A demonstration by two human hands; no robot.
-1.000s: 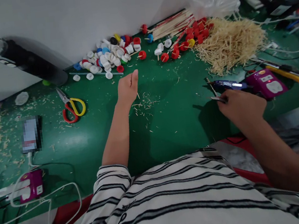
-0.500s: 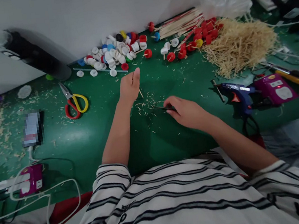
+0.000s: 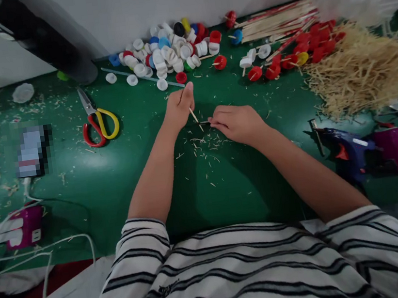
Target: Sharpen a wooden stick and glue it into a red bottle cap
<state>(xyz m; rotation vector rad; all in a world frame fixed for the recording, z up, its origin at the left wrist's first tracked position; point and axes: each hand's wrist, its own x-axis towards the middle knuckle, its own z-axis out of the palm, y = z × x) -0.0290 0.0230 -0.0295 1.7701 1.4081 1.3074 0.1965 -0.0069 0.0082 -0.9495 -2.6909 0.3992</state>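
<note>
My left hand (image 3: 180,107) is closed round a thin wooden stick (image 3: 193,115), whose pale end points down toward the green table (image 3: 224,199). In my right hand (image 3: 238,122) is a small knife, pinched between thumb and fingers. Its thin dark blade (image 3: 203,123) lies across the stick close to the tip; most of the handle is hidden by my fingers. Curled wood shavings (image 3: 204,147) are scattered on the table just below both hands.
Bottle caps (image 3: 168,55) lie heaped at the back, with capped sticks (image 3: 272,68) and bare sticks (image 3: 273,22) right of them. Beyond is a shavings pile (image 3: 364,68). A glue gun (image 3: 349,146) lies right; scissors (image 3: 98,125), phone (image 3: 32,151) and black bottle (image 3: 41,42) are left.
My right hand has moved up and left, bringing the knife blade from apart to the stick. The view has shifted, so the table things sit differently in the frame.
</note>
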